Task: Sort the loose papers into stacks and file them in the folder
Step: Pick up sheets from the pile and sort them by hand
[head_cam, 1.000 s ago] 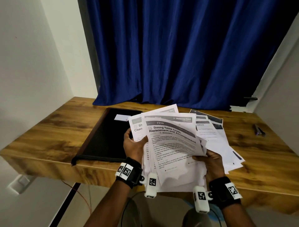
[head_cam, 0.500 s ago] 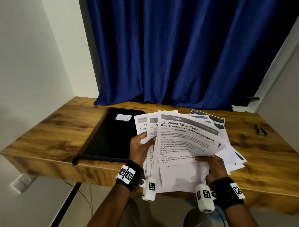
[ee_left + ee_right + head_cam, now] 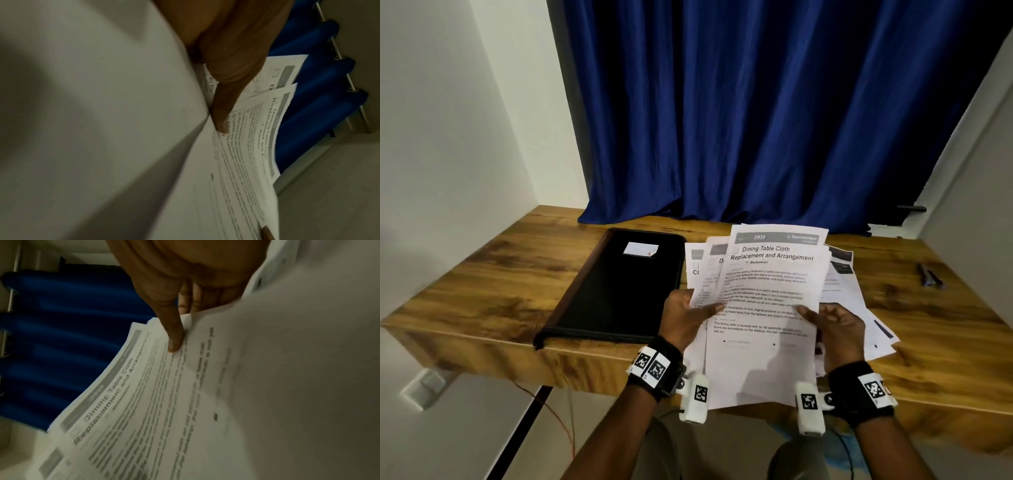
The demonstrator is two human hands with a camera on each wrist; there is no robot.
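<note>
1. Since a moment ago the fanned bundle of white printed sheets [image 3: 763,308] is squaring up: the top page headed "Dining Table Cloth Replacement and Arrangement" is now sitting straighter over the pages behind it, and both hands are holding much where they were.
2. The left hand [image 3: 683,323] is pinching the bundle's left edge, thumb on the top page, fingers hidden behind.
3. The right hand [image 3: 837,330] is gripping the right edge, thumb pressing the printed face.
4. Under the bundle, more loose white pages [image 3: 859,301] are lying spread on the wooden desk [image 3: 493,284].
5. To the left, the flat black folder [image 3: 619,287] is lying closed, bearing a small white label [image 3: 641,249].
6. Beyond, a blue curtain [image 3: 739,113] is hanging against pale walls.
</note>
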